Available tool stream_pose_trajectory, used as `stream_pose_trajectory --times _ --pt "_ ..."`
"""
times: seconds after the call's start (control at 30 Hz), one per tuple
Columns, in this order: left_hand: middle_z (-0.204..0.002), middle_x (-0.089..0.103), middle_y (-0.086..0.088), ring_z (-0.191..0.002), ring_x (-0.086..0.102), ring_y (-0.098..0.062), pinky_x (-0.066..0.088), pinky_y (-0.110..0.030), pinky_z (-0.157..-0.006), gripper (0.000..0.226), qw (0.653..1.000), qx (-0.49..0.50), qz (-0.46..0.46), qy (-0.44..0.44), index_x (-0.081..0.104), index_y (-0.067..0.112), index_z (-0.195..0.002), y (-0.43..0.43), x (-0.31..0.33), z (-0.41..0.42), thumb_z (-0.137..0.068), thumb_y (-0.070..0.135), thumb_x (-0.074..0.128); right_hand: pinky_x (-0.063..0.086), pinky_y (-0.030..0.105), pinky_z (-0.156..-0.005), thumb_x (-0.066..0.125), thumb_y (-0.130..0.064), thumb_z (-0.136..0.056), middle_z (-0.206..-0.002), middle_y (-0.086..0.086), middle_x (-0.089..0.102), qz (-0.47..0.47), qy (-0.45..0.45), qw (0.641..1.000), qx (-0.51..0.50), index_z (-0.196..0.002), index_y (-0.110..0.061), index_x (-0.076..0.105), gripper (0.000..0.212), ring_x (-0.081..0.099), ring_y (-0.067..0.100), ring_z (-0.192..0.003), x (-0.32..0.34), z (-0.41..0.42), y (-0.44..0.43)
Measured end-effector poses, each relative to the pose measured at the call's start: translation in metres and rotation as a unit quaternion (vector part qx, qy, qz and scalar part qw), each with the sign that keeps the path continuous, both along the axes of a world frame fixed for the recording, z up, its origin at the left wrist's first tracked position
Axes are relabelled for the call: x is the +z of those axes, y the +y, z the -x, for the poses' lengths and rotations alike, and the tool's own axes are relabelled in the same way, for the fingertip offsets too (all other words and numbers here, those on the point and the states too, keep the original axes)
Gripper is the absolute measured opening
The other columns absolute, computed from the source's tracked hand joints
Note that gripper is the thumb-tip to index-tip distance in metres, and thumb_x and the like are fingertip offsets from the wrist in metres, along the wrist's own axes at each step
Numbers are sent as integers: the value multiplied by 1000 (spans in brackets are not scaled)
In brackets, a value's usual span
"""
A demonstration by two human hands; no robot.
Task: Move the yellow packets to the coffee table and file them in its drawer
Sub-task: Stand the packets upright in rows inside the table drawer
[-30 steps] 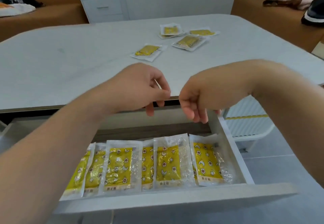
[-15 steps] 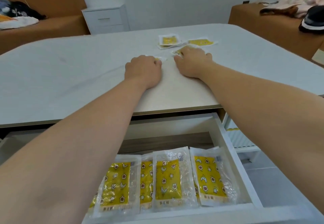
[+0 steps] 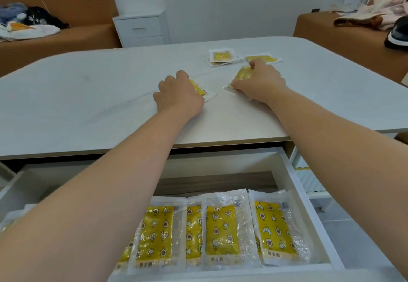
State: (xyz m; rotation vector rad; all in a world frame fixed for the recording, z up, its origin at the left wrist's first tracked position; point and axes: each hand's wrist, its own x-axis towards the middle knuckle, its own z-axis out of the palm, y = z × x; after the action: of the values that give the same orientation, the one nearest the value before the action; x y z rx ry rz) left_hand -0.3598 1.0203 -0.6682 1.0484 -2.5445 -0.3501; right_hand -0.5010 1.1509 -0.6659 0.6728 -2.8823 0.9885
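**Drawer open, both hands on packets at mid-table**

Nearest: the drawer [image 3: 309, 204] stands pulled out under the table edge. Its walls are white, with a wood-grain strip at the back. Inside, a row of filed packets [image 3: 223, 230] lies flat, side by side and overlapping. Each is a clear, crinkled plastic sleeve over a yellow insert printed with stars and moons. The left end of the row is hidden behind the left forearm. Grey floor tiles [image 3: 364, 237] show to the right of the drawer.

Above: the coffee table [image 3: 88, 96] has a pale matte top with faint grey veining, a thin edge and rounded corners.

The left hand [image 3: 178, 93] is knuckles up, fingers curled over the left packet [image 3: 205, 93] and gripping it. Only the packet's right corner shows. The right hand [image 3: 260, 83] has its fingers curled on the right packet [image 3: 241, 75], grasping it. Whether either packet is off the surface, I cannot tell.

Farther: a small stack of packets [image 3: 221, 56] and a single packet [image 3: 265, 58] lie flat just beyond the right hand.

Room: a tan sofa [image 3: 66, 39] on the left carries heaped clothes [image 3: 26, 23]. A white cabinet [image 3: 141, 28] stands against the white wall. A second tan seat [image 3: 331, 32] on the right holds a pale garment [image 3: 375, 12] and a dark shoe [image 3: 399, 32].
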Motion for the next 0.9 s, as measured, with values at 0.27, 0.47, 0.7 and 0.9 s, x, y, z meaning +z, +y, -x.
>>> stream_pose_trajectory --times 0.27,0.47,0.7,0.9 --pt "-86 68 -7 -73 66 -27 58 -39 -64 13 952 -24 -258 165 66 18 -82 5 19 -54 -88 6 62 58 28 -49 86 -10 -76 -90 9 73 197 -209 954 86 -107 -8 69 36 73 23 -71 26 -57 7" --pt "-96 78 -9 -90 77 -24 61 -34 -76 17 902 -74 -409 116 68 6 -104 -10 47 -113 -88 2 73 62 51 -87 78 -1 -81 -104 15 78 88 -289 927 221 -111 -4 69 31 77 32 -93 43 -90 22" --pt "-98 77 -10 -90 77 -28 63 -38 -66 46 886 -191 -407 -112 66 12 -111 -13 46 -165 -73 -10 78 63 41 -84 77 3 -82 -99 11 79 -58 -290 880 371 -112 -2 69 32 78 27 -90 45 -139 31" --pt "-100 79 -3 -94 77 -22 61 -41 -86 29 856 -232 -374 -270 73 15 -111 -8 25 -163 -85 5 79 64 29 -74 89 -13 -76 -88 -5 79 -153 -213 869 420 -98 -21 69 31 77 12 -79 22 -168 24"
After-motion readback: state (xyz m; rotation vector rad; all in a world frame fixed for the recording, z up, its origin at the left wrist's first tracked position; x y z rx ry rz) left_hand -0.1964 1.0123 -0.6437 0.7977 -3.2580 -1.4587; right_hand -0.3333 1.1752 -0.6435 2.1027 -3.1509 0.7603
